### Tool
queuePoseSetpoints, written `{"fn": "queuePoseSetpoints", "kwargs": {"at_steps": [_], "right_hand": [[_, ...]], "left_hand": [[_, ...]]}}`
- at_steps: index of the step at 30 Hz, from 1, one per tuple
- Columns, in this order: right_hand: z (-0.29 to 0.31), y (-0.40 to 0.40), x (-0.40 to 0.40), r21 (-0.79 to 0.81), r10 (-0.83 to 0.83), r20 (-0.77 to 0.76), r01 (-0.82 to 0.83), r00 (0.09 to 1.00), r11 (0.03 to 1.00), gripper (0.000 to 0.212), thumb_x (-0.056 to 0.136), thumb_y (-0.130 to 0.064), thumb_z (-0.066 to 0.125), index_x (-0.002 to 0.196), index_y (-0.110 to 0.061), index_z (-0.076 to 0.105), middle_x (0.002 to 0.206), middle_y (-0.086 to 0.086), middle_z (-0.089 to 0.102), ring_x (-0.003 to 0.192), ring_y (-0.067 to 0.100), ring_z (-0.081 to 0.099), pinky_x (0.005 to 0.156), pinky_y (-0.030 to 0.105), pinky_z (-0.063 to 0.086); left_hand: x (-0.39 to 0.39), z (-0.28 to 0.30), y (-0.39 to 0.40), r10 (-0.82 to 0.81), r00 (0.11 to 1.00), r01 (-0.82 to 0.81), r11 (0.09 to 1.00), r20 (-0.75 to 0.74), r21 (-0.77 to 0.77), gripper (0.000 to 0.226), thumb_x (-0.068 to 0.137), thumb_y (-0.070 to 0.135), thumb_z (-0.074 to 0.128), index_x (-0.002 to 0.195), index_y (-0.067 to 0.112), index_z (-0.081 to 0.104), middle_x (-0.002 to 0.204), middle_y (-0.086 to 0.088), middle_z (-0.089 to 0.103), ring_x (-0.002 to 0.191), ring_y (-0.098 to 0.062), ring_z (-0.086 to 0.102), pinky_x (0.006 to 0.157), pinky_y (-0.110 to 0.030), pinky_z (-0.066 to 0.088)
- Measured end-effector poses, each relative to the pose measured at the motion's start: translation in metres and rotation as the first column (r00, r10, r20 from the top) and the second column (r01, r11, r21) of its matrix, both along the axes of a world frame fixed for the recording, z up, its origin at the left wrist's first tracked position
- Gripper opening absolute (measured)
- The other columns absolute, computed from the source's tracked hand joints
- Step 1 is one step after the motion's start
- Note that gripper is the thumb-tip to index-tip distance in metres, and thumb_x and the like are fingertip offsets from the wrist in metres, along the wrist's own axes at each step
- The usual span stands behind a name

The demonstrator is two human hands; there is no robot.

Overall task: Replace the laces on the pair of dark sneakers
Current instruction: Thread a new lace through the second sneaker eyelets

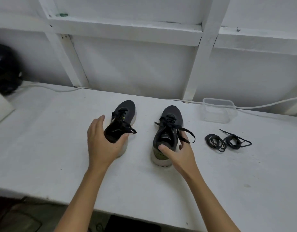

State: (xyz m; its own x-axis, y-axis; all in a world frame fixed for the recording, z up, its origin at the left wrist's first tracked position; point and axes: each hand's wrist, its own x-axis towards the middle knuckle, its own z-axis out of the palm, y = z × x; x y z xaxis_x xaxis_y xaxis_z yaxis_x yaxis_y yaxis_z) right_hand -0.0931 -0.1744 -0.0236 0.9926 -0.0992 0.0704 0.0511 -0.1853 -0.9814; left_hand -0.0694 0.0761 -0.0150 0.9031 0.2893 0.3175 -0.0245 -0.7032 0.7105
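At each hand (102, 144), a sneaker's (122, 121) heel

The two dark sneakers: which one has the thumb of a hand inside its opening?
The right sneaker: the right hand puts its thumb inside the heel opening. On the left sneaker, the left hand only wraps around the heel from outside.
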Motion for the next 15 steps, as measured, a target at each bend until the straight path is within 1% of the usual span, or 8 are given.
{"fn": "queuePoseSetpoints", "kwargs": {"at_steps": [3, 5, 6, 7, 8, 9, 11, 15], "right_hand": [[-0.006, 0.006, -0.003, -0.02, 0.018, 0.008, -0.018, 1.0, 1.0, 0.071, 0.064, -0.043, 0.089, 0.124, -0.051, 0.052, 0.118, -0.021, 0.067, 0.109, -0.001, 0.064, 0.085, 0.015, 0.051], [-0.011, 0.01, -0.001, -0.045, 0.017, 0.025, -0.015, 1.0, 0.999, 0.077, 0.061, -0.039, 0.092, 0.127, -0.037, 0.052, 0.117, -0.011, 0.067, 0.108, 0.008, 0.066, 0.087, 0.028, 0.055], [-0.013, 0.012, 0.001, -0.059, 0.015, 0.032, -0.013, 0.999, 0.998, 0.076, 0.061, -0.033, 0.093, 0.125, -0.032, 0.053, 0.113, -0.008, 0.068, 0.103, 0.011, 0.067, 0.084, 0.03, 0.056], [-0.015, 0.013, 0.002, -0.065, 0.017, 0.035, -0.014, 0.999, 0.998, 0.07, 0.061, -0.026, 0.092, 0.12, -0.026, 0.055, 0.105, -0.005, 0.068, 0.095, 0.014, 0.068, 0.078, 0.032, 0.057], [-0.017, 0.014, 0.003, -0.066, 0.015, 0.04, -0.012, 0.999, 0.998, 0.062, 0.061, -0.019, 0.089, 0.113, -0.02, 0.055, 0.096, 0.0, 0.067, 0.084, 0.019, 0.067, 0.071, 0.036, 0.056], [-0.018, 0.015, 0.004, -0.07, 0.006, 0.047, -0.003, 0.999, 0.998, 0.056, 0.062, -0.015, 0.086, 0.108, -0.016, 0.054, 0.09, 0.004, 0.066, 0.078, 0.023, 0.065, 0.066, 0.039, 0.056], [-0.02, 0.016, 0.005, -0.088, -0.014, 0.062, 0.019, 0.998, 0.996, 0.052, 0.064, -0.014, 0.084, 0.107, -0.016, 0.055, 0.091, 0.006, 0.065, 0.079, 0.025, 0.065, 0.066, 0.04, 0.057], [-0.023, 0.017, 0.004, -0.089, -0.044, 0.048, 0.048, 0.998, 0.995, 0.052, 0.065, -0.015, 0.083, 0.11, -0.019, 0.056, 0.088, 0.0, 0.067, 0.077, 0.021, 0.066, 0.063, 0.035, 0.058]], "left_hand": [[-0.008, -0.012, 0.015, -0.056, 0.983, 0.02, 0.979, -0.174, -0.201, 0.108, 0.064, 0.054, 0.085, 0.153, 0.026, 0.03, 0.153, 0.011, 0.035, 0.142, -0.006, 0.03, 0.111, -0.03, 0.032], [-0.009, -0.016, 0.017, -0.109, 0.961, 0.031, 0.956, -0.255, -0.29, 0.111, 0.054, 0.061, 0.08, 0.151, 0.041, 0.03, 0.149, 0.022, 0.039, 0.136, 0.002, 0.039, 0.106, -0.023, 0.035], [-0.009, -0.018, 0.017, -0.136, 0.952, 0.037, 0.941, -0.274, -0.337, 0.101, 0.052, 0.061, 0.079, 0.142, 0.058, 0.033, 0.139, 0.034, 0.046, 0.127, 0.011, 0.046, 0.1, -0.018, 0.04], [-0.008, -0.02, 0.018, -0.154, 0.948, 0.042, 0.928, -0.279, -0.37, 0.087, 0.051, 0.058, 0.081, 0.125, 0.072, 0.037, 0.124, 0.043, 0.053, 0.114, 0.019, 0.051, 0.091, -0.014, 0.043], [-0.007, -0.022, 0.019, -0.166, 0.947, 0.048, 0.919, -0.275, -0.392, 0.075, 0.052, 0.054, 0.082, 0.11, 0.077, 0.04, 0.112, 0.046, 0.057, 0.104, 0.022, 0.054, 0.083, -0.014, 0.044], [-0.006, -0.023, 0.02, -0.171, 0.947, 0.051, 0.915, -0.27, -0.401, 0.07, 0.053, 0.051, 0.083, 0.104, 0.076, 0.043, 0.107, 0.046, 0.059, 0.1, 0.022, 0.056, 0.08, -0.015, 0.045], [-0.006, -0.022, 0.018, -0.172, 0.952, 0.047, 0.901, -0.254, -0.431, 0.068, 0.053, 0.05, 0.083, 0.106, 0.07, 0.047, 0.107, 0.042, 0.061, 0.1, 0.018, 0.058, 0.078, -0.015, 0.046], [-0.002, -0.024, 0.002, -0.184, 0.96, 0.071, 0.888, -0.211, -0.454, 0.068, 0.058, 0.042, 0.086, 0.11, 0.065, 0.049, 0.109, 0.036, 0.063, 0.101, 0.015, 0.06, 0.072, -0.004, 0.047]]}}
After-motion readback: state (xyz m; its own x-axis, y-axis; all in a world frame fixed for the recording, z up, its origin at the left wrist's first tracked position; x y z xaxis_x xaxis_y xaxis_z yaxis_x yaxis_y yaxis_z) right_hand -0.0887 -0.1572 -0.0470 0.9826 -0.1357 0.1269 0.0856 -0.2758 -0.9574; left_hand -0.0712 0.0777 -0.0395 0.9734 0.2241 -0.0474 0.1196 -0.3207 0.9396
